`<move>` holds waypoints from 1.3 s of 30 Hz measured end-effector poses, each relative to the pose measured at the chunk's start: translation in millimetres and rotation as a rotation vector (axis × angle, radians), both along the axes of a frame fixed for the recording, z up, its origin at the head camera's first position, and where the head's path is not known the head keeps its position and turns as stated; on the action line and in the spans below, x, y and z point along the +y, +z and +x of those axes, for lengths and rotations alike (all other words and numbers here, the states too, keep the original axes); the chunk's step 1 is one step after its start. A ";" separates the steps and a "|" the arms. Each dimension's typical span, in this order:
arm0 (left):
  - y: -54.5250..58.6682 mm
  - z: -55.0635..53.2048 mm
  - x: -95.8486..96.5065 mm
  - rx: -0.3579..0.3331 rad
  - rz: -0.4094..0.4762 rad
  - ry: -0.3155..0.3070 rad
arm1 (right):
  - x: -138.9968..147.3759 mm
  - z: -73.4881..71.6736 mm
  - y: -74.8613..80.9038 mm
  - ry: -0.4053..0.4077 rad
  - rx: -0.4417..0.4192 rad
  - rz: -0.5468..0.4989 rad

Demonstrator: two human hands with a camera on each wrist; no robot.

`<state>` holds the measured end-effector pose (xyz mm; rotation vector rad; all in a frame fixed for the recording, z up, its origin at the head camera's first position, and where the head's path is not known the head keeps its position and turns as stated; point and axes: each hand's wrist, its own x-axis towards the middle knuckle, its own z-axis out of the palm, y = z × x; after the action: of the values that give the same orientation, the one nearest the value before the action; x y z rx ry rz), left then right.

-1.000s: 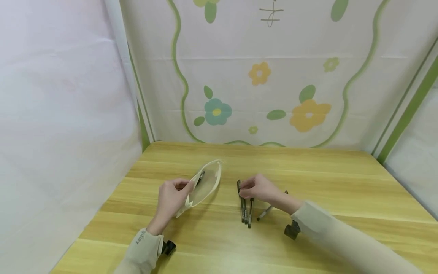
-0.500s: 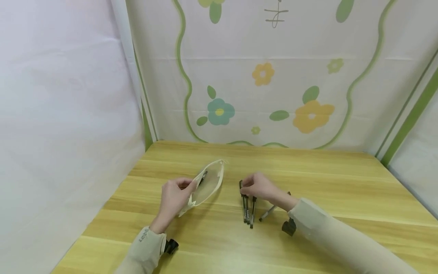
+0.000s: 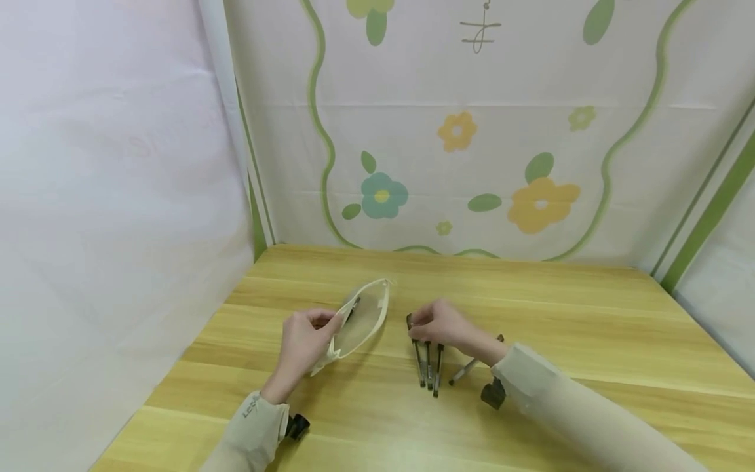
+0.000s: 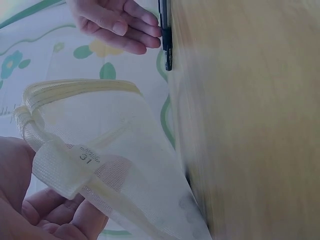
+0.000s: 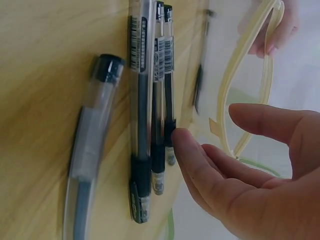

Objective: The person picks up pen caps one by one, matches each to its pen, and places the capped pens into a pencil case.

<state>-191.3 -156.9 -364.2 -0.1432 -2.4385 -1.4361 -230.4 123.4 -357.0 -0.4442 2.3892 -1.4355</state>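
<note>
My left hand pinches the near edge of a pale mesh zipper pouch, whose mouth gapes toward the right. One dark pen shows inside it. In the left wrist view, a cream fabric tab marked 31 lies at my left fingers. Right of the pouch, my right hand is over three clear-barrelled gel pens lying side by side. In the right wrist view, its index fingertip is right at the pen nearest the pouch, with the thumb held apart. A separate pen lies slanted under the right wrist.
The wood-grain table runs back to a white cloth backdrop printed with flowers. A white cloth wall rises at the left. Each wrist carries a small black camera.
My right fingers have shifted slightly, and the leftmost pen's top has swung left, spreading it from the other two. The left hand still holds the pouch; the head view has drifted a little.
</note>
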 end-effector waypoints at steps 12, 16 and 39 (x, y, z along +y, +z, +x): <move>0.6 0.5 0.0 0.002 0.003 -0.006 | -12.5 1.0 -13.4 0.041 0.110 0.056; 1.1 0.9 0.0 0.002 -0.002 -0.005 | -18.9 3.4 -17.3 0.070 0.123 0.059; 2.1 1.8 -0.2 0.018 -0.014 -0.005 | -34.2 13.7 -18.4 0.118 0.131 0.113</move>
<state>-189.5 -157.1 -362.2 -0.1645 -2.4357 -1.4134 -216.6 89.2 -375.4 -0.6575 2.4837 -1.2494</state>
